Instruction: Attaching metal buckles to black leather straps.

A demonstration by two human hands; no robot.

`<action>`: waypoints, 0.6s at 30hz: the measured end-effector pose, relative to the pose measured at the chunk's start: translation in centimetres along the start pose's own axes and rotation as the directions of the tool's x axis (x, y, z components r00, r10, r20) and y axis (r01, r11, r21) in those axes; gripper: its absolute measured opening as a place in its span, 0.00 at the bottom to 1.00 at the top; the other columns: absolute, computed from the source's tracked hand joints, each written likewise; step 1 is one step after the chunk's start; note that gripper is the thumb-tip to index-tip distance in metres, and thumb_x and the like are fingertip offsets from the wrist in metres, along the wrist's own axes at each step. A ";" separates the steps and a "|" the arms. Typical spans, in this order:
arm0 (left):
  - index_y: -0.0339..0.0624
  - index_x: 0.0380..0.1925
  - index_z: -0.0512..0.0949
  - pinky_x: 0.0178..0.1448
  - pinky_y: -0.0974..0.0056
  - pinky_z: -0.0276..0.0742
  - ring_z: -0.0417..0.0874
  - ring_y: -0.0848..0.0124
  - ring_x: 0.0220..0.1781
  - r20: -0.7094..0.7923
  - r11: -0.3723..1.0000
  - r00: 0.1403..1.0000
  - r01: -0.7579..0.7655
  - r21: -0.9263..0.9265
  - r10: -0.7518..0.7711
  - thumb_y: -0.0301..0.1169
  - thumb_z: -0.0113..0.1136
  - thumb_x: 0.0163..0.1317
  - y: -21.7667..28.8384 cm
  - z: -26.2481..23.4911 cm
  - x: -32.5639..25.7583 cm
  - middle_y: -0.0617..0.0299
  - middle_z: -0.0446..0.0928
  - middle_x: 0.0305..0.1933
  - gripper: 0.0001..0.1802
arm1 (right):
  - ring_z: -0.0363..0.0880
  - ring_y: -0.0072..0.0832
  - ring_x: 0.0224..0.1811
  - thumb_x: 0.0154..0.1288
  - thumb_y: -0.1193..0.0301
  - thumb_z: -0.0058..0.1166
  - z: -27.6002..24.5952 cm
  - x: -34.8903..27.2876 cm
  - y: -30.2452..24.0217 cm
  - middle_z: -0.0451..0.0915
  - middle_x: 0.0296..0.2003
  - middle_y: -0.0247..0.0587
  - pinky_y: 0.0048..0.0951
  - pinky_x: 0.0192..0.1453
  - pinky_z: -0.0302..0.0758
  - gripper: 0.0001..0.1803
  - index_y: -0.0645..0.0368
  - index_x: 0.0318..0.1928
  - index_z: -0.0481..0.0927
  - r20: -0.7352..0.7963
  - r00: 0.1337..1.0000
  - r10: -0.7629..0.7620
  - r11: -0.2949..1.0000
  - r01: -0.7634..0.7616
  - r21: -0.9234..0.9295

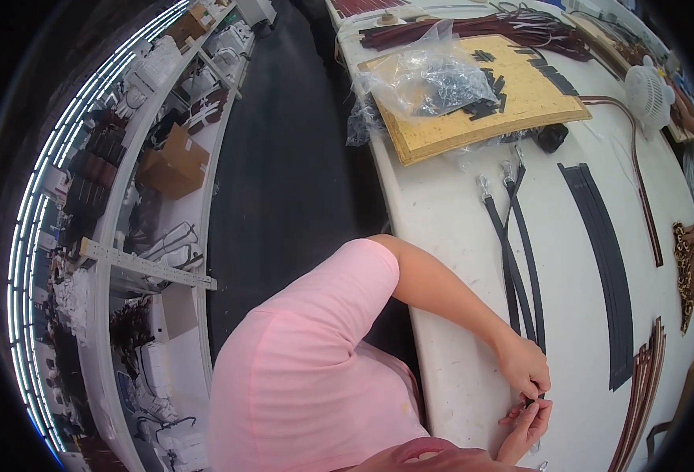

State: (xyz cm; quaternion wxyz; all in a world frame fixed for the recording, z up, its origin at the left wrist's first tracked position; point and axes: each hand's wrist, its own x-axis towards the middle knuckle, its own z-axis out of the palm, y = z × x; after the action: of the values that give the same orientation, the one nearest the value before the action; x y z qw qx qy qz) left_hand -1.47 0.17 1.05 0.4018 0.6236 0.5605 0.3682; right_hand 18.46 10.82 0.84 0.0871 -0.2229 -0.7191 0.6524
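Note:
Three black leather straps (520,267) lie side by side along the white worktable (449,236), with metal snap clasps (484,189) at their far ends. My left hand (522,364) comes from a pink short sleeve and pinches the near end of the straps. Just below it, my right hand (529,421) has its fingertips on the same strap ends, fingers partly curled. The small part between the fingers is too hidden to make out.
A stack of long black strips (602,267) and brown strips (642,385) lie to the right. Farther off are a tan board (520,106) with a clear plastic bag (417,79), a white fan (649,94), and gold chain (685,267). White shelves (150,267) with a cardboard box (175,161) stand across the dark aisle.

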 end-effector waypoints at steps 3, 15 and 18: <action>0.42 0.33 0.81 0.40 0.52 0.74 0.84 0.55 0.36 -0.028 1.000 0.999 0.024 -0.005 -0.024 0.47 0.50 0.71 -0.5 0.2 0.1 0.56 0.84 0.31 0.20 | 0.68 0.15 0.26 0.84 0.59 0.41 0.3 0.0 -0.6 0.73 0.33 0.33 0.16 0.24 0.68 0.15 0.57 0.42 0.69 -0.016 1.000 0.002 1.000 -0.002 -0.014; 0.42 0.34 0.84 0.39 0.59 0.76 0.83 0.64 0.34 -0.192 0.979 0.975 -0.144 -0.142 0.116 0.40 0.52 0.72 1.6 -2.8 -0.3 0.59 0.84 0.32 0.17 | 0.69 0.17 0.32 0.83 0.61 0.44 0.3 -0.5 -4.5 0.74 0.32 0.30 0.23 0.38 0.71 0.13 0.54 0.41 0.72 0.011 0.945 0.328 0.927 -0.320 -0.194; 0.34 0.33 0.83 0.43 0.65 0.80 0.83 0.70 0.35 -0.577 0.763 0.750 -0.567 -0.309 0.324 0.51 0.49 0.77 5.0 -8.7 -2.0 0.59 0.84 0.37 0.29 | 0.70 0.21 0.33 0.83 0.61 0.43 -1.2 -0.1 -1.0 0.75 0.33 0.34 0.26 0.39 0.71 0.15 0.58 0.41 0.74 0.064 0.965 0.253 0.953 -0.237 -0.189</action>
State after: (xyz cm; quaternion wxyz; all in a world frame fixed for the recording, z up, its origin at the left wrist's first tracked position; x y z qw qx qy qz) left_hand -7.62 -1.27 9.10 0.2802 0.5119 0.3664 0.7247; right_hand 18.79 11.78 1.98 -0.0466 -0.2886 -0.7448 0.5998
